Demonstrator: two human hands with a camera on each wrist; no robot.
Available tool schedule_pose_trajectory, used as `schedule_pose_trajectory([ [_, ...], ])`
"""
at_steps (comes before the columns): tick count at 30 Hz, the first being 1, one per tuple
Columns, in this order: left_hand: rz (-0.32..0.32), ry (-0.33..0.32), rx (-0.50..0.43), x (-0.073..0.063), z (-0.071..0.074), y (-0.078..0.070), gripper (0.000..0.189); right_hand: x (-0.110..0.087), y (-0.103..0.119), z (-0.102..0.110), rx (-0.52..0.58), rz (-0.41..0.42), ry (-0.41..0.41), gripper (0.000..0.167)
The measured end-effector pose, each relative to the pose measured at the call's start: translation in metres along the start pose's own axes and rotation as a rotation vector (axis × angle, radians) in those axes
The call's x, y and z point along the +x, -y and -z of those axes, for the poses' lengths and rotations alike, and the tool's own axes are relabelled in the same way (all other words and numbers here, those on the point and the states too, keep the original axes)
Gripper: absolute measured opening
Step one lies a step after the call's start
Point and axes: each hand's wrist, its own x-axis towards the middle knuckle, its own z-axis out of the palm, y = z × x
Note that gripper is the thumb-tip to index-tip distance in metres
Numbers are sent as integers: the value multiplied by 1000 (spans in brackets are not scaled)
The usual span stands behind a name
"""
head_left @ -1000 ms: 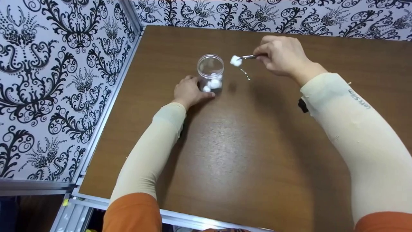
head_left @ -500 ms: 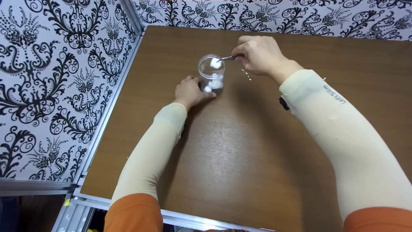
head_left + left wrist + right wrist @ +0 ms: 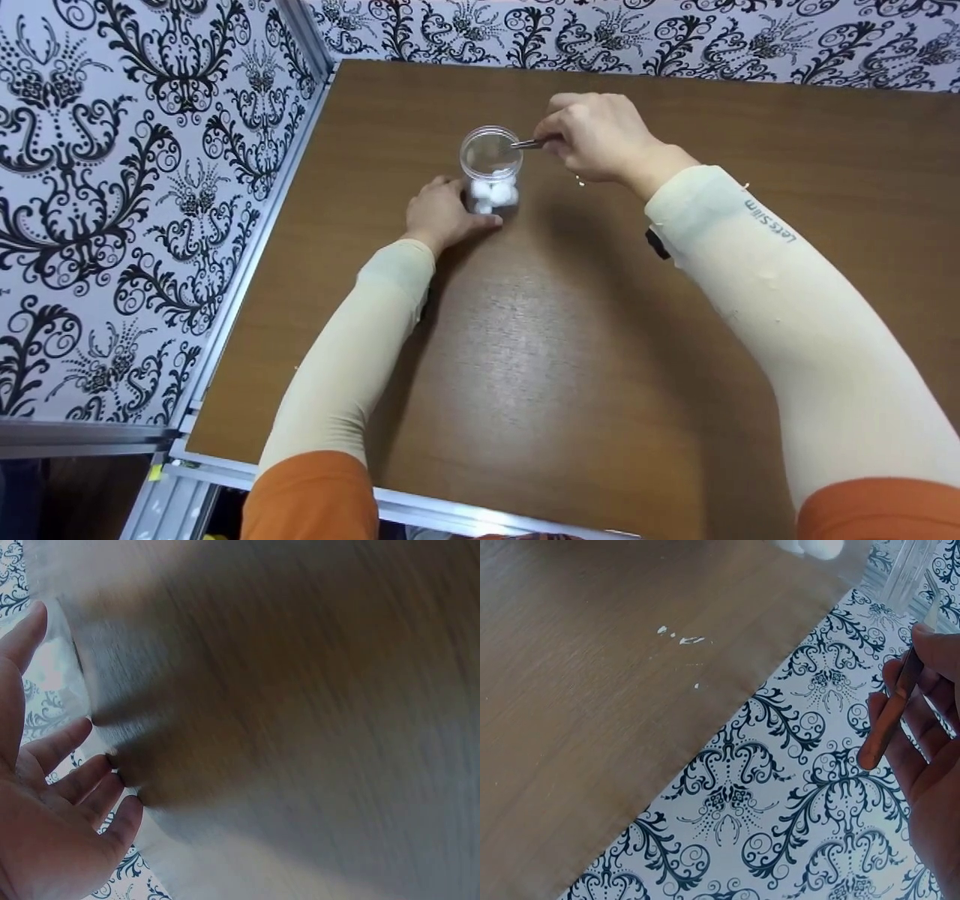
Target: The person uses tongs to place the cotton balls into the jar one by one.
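A clear plastic jar (image 3: 491,159) stands upright on the table, with several white cotton balls (image 3: 495,193) in its lower part. At its left, my left hand (image 3: 441,214) holds the jar low down, thumb in front and fingers behind. In the left wrist view, those fingers (image 3: 67,742) reach round the jar's side. My right hand (image 3: 596,139) pinches metal tweezers (image 3: 531,143) between thumb and fingers. The tweezers' tips are at the jar's right rim, and no cotton ball shows between them. The right wrist view shows the tweezers (image 3: 896,709) with slender bent tips.
Small white flecks (image 3: 692,640) lie on the brown wooden table (image 3: 510,337), right of the jar. Patterned panels (image 3: 97,187) border the table at the left and back. A metal frame edge (image 3: 510,517) runs along the front.
My right hand moved left to the jar with the tweezers and a cotton ball. That ball has left the tweezers and dropped among the others inside. The left hand has stayed put.
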Motion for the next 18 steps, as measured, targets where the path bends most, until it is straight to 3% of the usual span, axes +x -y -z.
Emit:
schedule_pose_trajectory([
  [5,-7,8,-2,-1,1,-2,91,-9,-4,6,6,-5,-20,21],
  [9,-15,13,8,-1,1,-3,93,-27,-13,12,-4,-24,-34,18],
  [18,-16,19,0,0,2,1,92,-105,-45,-2,-31,-49,-17,15],
])
